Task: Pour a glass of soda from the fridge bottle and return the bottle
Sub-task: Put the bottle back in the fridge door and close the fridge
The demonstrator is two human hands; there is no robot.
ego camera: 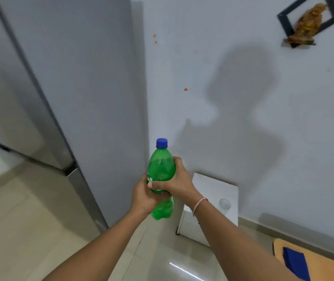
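Now both hands are clamped on a green bottle [161, 171], held upright in the air in front of the person. Its blue cap [161, 143] is on. The left hand [144, 194] wraps the lower middle of the bottle from the left, and the right hand [175, 180] closes over the label band from the right, thumb lying across the front, fingers reaching up the shoulder. The two hands touch and overlap on the bottle. A thin band [199, 205] circles the right wrist. The bottle's base shows below the hands, a little blurred.

Behind and below the bottle, to the right, stands a small white counter [214, 187] against the wall [243, 67]. A clear glass [224, 205] sits on it, just beyond the right wrist; whether anything is in it cannot be told. The grey fridge [76, 88] fills the left side, its doors closed, its side panel next to the wall. The person's shadow falls on the wall above the counter. High on the right a dark frame [309, 21] holds a golden-brown figure. The floor [30, 230] is pale tile, and at the lower right lies an orange mat [324, 264] with a blue thing [295, 262] on it.
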